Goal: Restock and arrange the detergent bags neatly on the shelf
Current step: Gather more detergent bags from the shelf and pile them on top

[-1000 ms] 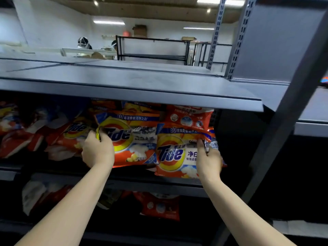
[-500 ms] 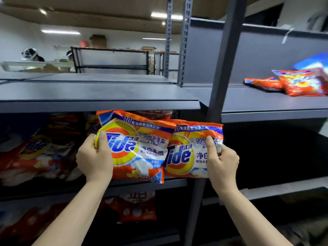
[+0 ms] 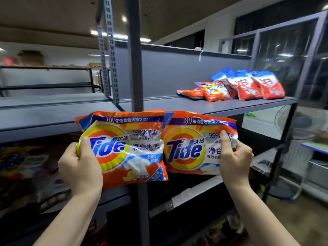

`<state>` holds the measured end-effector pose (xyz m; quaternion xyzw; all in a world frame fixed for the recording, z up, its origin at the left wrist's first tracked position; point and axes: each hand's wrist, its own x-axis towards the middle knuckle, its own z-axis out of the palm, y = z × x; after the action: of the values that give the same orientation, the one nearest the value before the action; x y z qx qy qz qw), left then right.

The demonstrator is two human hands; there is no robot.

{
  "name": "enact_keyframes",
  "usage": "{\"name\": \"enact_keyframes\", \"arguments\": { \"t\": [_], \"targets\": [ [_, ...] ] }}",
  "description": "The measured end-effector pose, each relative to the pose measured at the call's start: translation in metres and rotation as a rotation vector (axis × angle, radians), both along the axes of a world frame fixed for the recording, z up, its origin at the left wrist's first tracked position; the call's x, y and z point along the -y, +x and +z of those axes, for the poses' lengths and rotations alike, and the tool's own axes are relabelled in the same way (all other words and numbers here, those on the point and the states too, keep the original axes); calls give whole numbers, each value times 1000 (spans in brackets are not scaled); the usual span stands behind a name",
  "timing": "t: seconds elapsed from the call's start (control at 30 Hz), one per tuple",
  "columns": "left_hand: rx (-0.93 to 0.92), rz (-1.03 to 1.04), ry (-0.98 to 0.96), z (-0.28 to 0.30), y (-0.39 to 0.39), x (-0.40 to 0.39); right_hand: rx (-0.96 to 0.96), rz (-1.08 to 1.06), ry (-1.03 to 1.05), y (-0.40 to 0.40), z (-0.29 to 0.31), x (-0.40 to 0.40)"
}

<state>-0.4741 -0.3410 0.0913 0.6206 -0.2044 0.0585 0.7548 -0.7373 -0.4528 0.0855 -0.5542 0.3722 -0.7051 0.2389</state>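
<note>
Side by side, two Tide bags (image 3: 124, 150) in left hand (image 3: 80, 167) and right hand (image 3: 234, 158)

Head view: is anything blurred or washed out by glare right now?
Head view: both Tide bags, left and right, read sharp with slight film glare; the stocked lower shelf at left is dark and motion-smeared; uprights bow from the wide-angle lens.

Left hand (image 3: 80, 167) grips one Tide bag (image 3: 124, 148), right hand (image 3: 234, 157) another Tide bag (image 3: 193, 144) (edges touching); shelf (image 3: 221, 106) holds detergent bags (image 3: 230, 87) at two o'clock.
</note>
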Motion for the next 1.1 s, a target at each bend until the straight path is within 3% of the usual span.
{"name": "enact_keyframes", "arguments": {
  "t": [0.23, 0.53, 0.83, 1.1],
  "targets": [
    [134, 144, -24, 34, -89, 92, 72, -29, -53, -97, 23, 87],
    [-3, 234, -61, 78, -178, 212, 90, -36, -44, -200, 49, 215],
    [-76, 200, 41, 118, -201, 328, 214, -48, -80, -250, 80, 321],
    [30, 157, 98, 127, -194, 435, 272, -56, -87, -248, 96, 400]
  ]
}}
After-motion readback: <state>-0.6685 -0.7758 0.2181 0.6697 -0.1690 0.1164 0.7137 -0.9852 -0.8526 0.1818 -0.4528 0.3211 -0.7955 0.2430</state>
